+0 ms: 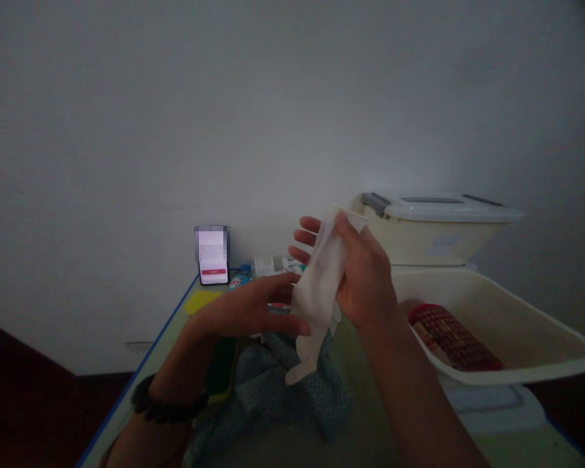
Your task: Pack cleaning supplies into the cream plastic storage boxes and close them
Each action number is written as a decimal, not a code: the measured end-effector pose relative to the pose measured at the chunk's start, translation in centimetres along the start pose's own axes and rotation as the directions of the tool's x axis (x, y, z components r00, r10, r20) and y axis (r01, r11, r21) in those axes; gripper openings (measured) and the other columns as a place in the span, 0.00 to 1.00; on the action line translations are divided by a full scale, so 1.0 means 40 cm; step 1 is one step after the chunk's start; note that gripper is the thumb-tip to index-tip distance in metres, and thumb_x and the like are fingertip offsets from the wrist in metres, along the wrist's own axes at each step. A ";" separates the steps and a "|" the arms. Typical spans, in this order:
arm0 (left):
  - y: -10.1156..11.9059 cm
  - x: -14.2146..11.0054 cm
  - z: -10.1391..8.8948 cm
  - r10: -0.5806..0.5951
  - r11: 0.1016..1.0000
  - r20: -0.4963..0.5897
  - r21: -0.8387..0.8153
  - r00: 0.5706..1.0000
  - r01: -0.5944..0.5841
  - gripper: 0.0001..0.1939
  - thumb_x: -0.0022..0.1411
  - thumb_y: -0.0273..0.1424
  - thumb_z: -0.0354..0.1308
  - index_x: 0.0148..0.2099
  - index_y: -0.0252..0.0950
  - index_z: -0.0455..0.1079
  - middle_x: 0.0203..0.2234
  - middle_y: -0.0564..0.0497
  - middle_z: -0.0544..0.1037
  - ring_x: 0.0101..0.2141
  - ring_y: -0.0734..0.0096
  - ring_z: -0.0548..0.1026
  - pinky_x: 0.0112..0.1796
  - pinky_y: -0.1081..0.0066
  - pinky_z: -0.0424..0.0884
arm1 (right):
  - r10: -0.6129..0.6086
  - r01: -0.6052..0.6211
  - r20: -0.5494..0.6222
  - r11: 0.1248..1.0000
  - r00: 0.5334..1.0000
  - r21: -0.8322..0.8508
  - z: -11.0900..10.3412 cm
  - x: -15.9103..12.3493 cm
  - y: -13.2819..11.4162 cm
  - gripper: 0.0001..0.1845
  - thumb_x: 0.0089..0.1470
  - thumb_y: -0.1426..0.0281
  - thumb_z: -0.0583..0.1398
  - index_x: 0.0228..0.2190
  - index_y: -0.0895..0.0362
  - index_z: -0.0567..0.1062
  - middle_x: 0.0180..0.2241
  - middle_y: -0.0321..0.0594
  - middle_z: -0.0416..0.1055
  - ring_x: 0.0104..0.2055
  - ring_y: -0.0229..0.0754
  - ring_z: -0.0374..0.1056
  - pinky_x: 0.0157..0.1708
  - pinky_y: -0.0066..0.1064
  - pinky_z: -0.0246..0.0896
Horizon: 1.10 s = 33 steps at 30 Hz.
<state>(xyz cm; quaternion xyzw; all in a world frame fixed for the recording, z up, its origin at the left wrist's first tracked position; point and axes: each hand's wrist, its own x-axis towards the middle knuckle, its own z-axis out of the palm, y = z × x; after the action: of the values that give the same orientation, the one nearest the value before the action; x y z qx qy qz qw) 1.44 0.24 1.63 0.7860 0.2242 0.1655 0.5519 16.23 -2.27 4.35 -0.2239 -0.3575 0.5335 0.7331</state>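
A thin white glove (pixel 320 286) hangs in front of me, its cuff at the top and its limp fingers pointing down to the left. My right hand (pixel 365 273) has its thumb pressed on the cuff, with the other fingers stretched out behind the glove. From the left, my left hand (pixel 258 305) holds the lower part, thumb in front and fingertips partly hidden at the edge. A black beaded bracelet (pixel 168 403) is on the left wrist. Below both hands lies a crumpled blue-grey cloth (pixel 283 383).
A phone (pixel 214 257) leans upright against the wall. Near it lie a yellow item (pixel 201 301), a blue-capped bottle (pixel 241 276) and a clear bottle (pixel 268 265). At right, a white basin (pixel 531 305) holds a red patterned item (pixel 451 335); behind stands a lidded cream box (pixel 433 237).
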 end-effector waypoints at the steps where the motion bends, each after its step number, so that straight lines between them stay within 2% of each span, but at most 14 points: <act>1: -0.002 0.006 0.005 0.002 1.000 -0.021 0.017 1.000 -0.002 0.24 0.54 0.30 0.63 0.52 0.35 0.63 0.48 0.45 0.74 0.49 0.64 0.71 0.48 0.65 0.66 | -0.005 0.005 0.002 1.000 1.000 0.003 0.002 -0.001 0.003 0.04 0.59 0.68 0.52 0.33 0.55 0.64 0.27 0.36 0.77 0.28 0.39 0.74 0.29 0.35 0.72; 5: 0.000 0.018 0.014 -0.083 0.971 -0.133 0.211 0.988 0.110 0.25 0.50 0.38 0.64 0.49 0.34 0.66 0.40 0.47 0.77 0.40 0.60 0.74 0.40 0.65 0.70 | -0.066 0.066 -0.035 0.998 0.997 -0.004 -0.005 0.004 0.000 0.05 0.58 0.66 0.53 0.33 0.55 0.64 0.27 0.35 0.77 0.29 0.38 0.74 0.33 0.37 0.72; 9: 0.010 0.006 0.012 -0.138 0.925 -0.211 0.321 0.968 0.202 0.31 0.47 0.40 0.66 0.52 0.35 0.63 0.37 0.49 0.77 0.37 0.60 0.74 0.35 0.66 0.69 | -0.123 0.120 -0.095 0.992 0.988 -0.029 -0.022 0.018 -0.010 0.06 0.57 0.65 0.53 0.32 0.54 0.64 0.28 0.34 0.76 0.30 0.39 0.74 0.35 0.39 0.71; 13: 0.014 -0.007 0.003 -0.148 0.935 -0.165 0.299 0.975 0.192 0.33 0.45 0.40 0.67 0.52 0.36 0.63 0.38 0.50 0.77 0.36 0.62 0.74 0.34 0.69 0.69 | -0.174 0.170 -0.129 0.984 0.976 -0.044 -0.031 0.028 -0.017 0.05 0.57 0.65 0.53 0.33 0.54 0.64 0.28 0.34 0.75 0.31 0.38 0.74 0.38 0.40 0.71; 17: 0.011 -0.013 -0.006 -0.241 0.933 -0.073 0.256 0.968 0.252 0.19 0.49 0.40 0.64 0.41 0.34 0.70 0.32 0.52 0.78 0.31 0.65 0.75 0.30 0.72 0.68 | -0.227 0.219 -0.131 0.973 0.965 -0.071 -0.034 0.030 -0.014 0.05 0.57 0.66 0.53 0.33 0.54 0.62 0.28 0.33 0.75 0.31 0.37 0.74 0.38 0.40 0.71; 20: 0.010 -0.019 -0.013 -0.297 0.927 0.009 0.244 0.955 0.286 0.15 0.49 0.38 0.65 0.36 0.33 0.73 0.30 0.52 0.79 0.31 0.65 0.76 0.30 0.73 0.69 | -0.284 0.265 -0.080 0.946 0.956 -0.189 -0.038 0.032 0.008 0.06 0.57 0.64 0.53 0.34 0.52 0.60 0.28 0.32 0.75 0.29 0.38 0.74 0.32 0.36 0.72; 23: 0.006 -0.030 -0.025 -0.316 0.934 0.102 0.205 0.943 0.291 0.17 0.49 0.35 0.65 0.41 0.34 0.73 0.34 0.51 0.81 0.33 0.64 0.77 0.32 0.72 0.71 | -0.308 0.291 0.013 0.883 0.951 -0.369 -0.050 0.041 0.043 0.11 0.56 0.61 0.55 0.35 0.51 0.57 0.29 0.32 0.75 0.26 0.37 0.73 0.25 0.31 0.70; 28: -0.018 -0.043 -0.048 -0.379 0.907 0.094 0.234 0.921 0.350 0.17 0.48 0.37 0.65 0.41 0.34 0.73 0.36 0.48 0.81 0.34 0.63 0.78 0.32 0.72 0.73 | -0.315 0.274 0.011 0.806 0.949 -0.525 -0.098 0.078 0.093 0.13 0.55 0.58 0.54 0.34 0.51 0.55 0.29 0.35 0.75 0.23 0.36 0.71 0.23 0.27 0.66; 30: -0.037 -0.040 -0.049 -0.433 0.894 0.139 0.190 0.891 0.405 0.19 0.46 0.36 0.66 0.41 0.34 0.72 0.32 0.48 0.81 0.30 0.64 0.78 0.28 0.71 0.73 | -0.343 0.271 0.003 0.736 0.939 -0.620 -0.123 0.091 0.109 0.13 0.56 0.57 0.52 0.35 0.51 0.54 0.31 0.38 0.75 0.24 0.38 0.71 0.25 0.30 0.65; 33: -0.070 -0.029 -0.042 -0.549 0.836 0.188 0.095 0.815 0.541 0.20 0.44 0.33 0.67 0.42 0.35 0.69 0.25 0.51 0.80 0.24 0.65 0.77 0.24 0.69 0.73 | -0.378 0.256 0.029 0.566 0.925 -0.784 -0.153 0.098 0.141 0.12 0.56 0.59 0.51 0.36 0.52 0.56 0.30 0.41 0.75 0.29 0.42 0.72 0.31 0.34 0.64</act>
<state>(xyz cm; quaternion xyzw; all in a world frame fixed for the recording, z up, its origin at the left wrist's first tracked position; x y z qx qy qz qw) -0.85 1.77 -0.45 0.7117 0.3839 -0.0863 0.5819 18.06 3.61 -2.49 -0.4864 -0.5327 0.1691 0.6717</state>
